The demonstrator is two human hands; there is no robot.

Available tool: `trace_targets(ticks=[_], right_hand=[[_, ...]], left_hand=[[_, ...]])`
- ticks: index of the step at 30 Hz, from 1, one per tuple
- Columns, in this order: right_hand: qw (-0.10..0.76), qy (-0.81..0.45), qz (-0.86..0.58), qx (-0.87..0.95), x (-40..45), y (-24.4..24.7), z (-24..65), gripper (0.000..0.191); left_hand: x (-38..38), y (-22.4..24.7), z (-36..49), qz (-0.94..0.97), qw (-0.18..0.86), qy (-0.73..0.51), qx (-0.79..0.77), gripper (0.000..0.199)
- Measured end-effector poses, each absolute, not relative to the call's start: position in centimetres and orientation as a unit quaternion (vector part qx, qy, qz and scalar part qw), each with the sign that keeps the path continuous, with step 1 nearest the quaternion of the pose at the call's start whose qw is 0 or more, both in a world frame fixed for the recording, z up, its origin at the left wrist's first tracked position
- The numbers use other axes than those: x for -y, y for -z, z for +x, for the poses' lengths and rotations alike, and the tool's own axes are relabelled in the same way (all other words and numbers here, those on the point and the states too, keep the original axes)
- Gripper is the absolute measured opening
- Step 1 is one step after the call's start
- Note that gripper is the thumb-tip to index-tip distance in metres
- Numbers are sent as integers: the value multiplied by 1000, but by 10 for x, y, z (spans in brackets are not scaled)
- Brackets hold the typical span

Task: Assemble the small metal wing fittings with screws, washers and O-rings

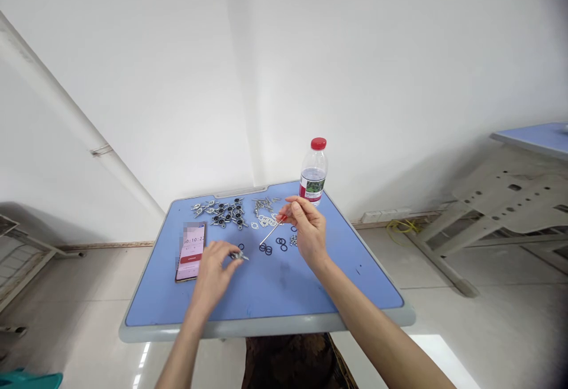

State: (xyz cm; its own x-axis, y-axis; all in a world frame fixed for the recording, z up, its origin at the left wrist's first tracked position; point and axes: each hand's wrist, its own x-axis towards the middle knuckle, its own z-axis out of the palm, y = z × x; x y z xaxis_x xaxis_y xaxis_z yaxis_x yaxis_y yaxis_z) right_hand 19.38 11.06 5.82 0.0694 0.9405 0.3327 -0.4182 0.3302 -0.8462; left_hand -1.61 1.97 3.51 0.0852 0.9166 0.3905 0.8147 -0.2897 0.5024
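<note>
Over the blue table (284,294), the curled right hand (305,226) gripped a red-handled screwdriver (271,231) (shaft slanting down-left); the left hand (216,266) pinched a metal part (240,255), narrow end rightward.

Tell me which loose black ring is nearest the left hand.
The single black ring just beyond the metal part held in the left hand. It lies alone; the other loose rings are farther right.
</note>
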Motion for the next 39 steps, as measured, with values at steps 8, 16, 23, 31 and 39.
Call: trace_targets(ticks=[8, 16, 23, 31, 39], right_hand=[[662, -513, -281, 468, -107, -60, 192, 24], [646, -524, -291, 473, -106, -59, 192, 21], [631, -542, -281, 479, -101, -62, 192, 19], [641, -533, -279, 476, -100, -66, 193, 17], [631, -529, -283, 492, -101, -65, 189, 17]], left_hand=[[-131, -93, -81, 657, -23, -201, -726, 15], [-203, -56, -55, 667, -8, -88, -740, 29], [-211, -53, -61, 675, -5, -54, -736, 25], [-173, -46, -75, 705, 5, -57, -707, 49], [-147, -21, -61, 702, -13, -67, -709, 56]])
